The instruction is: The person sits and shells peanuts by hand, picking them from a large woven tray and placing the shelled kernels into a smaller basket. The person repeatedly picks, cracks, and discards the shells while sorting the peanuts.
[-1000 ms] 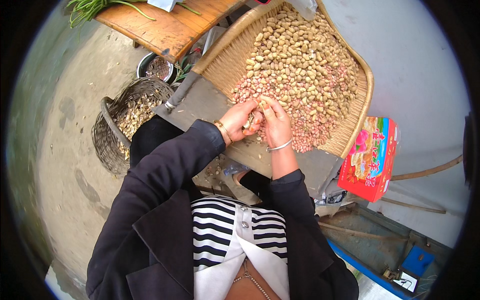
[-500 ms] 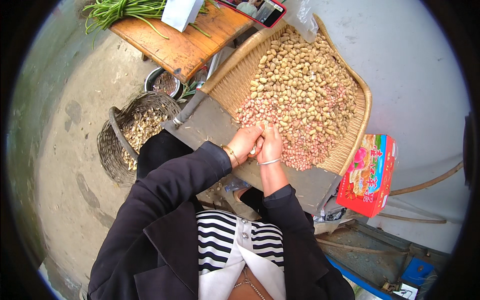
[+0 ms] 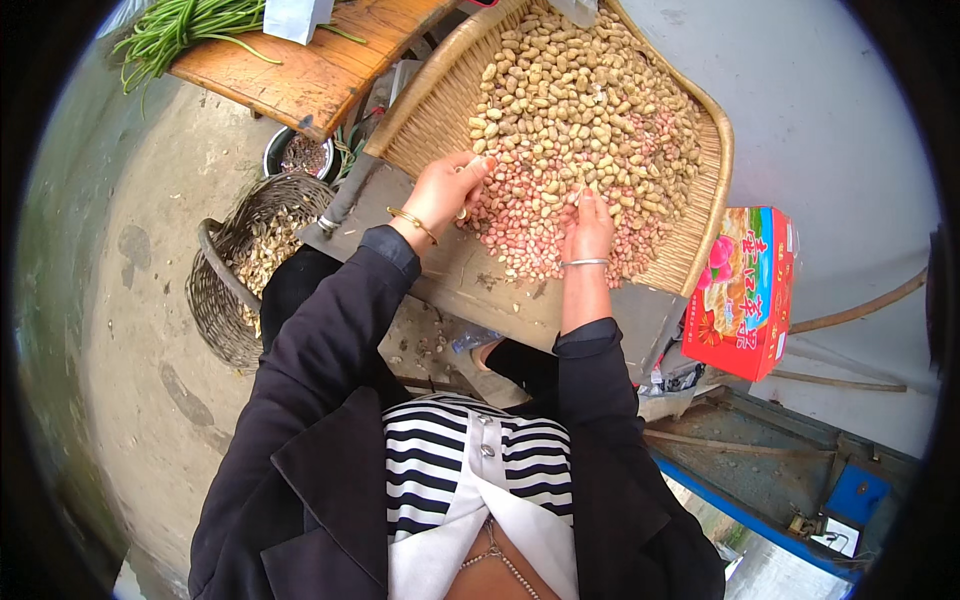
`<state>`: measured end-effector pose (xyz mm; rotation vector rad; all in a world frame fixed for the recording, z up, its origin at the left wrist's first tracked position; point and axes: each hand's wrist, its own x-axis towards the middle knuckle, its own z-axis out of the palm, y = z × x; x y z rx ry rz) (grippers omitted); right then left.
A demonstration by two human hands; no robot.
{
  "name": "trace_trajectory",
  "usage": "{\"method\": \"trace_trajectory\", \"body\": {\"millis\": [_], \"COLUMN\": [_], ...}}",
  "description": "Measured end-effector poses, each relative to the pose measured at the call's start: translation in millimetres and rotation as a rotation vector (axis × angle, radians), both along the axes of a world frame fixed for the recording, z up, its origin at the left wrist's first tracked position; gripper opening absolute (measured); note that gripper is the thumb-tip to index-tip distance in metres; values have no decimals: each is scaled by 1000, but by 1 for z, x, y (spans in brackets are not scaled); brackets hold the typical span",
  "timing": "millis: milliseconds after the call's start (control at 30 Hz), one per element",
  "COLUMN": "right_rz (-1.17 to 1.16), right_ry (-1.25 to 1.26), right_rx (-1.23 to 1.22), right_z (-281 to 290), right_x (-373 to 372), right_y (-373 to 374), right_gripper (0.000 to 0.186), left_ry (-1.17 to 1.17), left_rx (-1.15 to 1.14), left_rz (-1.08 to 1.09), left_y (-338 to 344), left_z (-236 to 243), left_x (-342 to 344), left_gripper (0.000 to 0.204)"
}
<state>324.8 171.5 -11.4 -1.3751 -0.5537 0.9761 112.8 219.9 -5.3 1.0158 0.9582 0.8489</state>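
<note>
A woven winnowing basket (image 3: 415, 115) holds many unshelled peanuts (image 3: 560, 80) at the back and pink shelled kernels (image 3: 530, 235) toward its flat grey front. My left hand (image 3: 450, 190) is closed over the left part of the pile, thumb and fingers pinched, with pale bits of peanut shell showing below them. My right hand (image 3: 585, 225) is apart from it, lower and to the right over the kernels, fingers curled together at the pile; what they hold is too small to make out.
An orange wooden table (image 3: 300, 80) bears long green stalks (image 3: 170, 35) and white paper. Below it are a bowl (image 3: 275, 155) and a wicker basket of shells (image 3: 205, 305). A red printed box (image 3: 740, 290) lies right of the winnowing basket; a blue-edged metal structure (image 3: 760, 545) is lower right.
My hands, together in both earlier frames, have separated: the left went up and leftward, the right to the right. The camera view has shifted slightly.
</note>
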Motion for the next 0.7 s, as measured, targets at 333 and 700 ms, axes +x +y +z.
{"method": "trace_trajectory", "body": {"millis": [333,700], "right_rz": [184,390], "right_ry": [-52,195], "right_rx": [-26,15], "right_z": [17,28], "right_x": [27,0], "right_y": [-4,-14], "right_gripper": [18,16], "left_ry": [-649,-661], "left_rx": [-647,-578], "left_rz": [-143,-236], "left_y": [-22,-37], "left_z": [-3,-7], "left_x": [17,28], "left_gripper": [16,17]}}
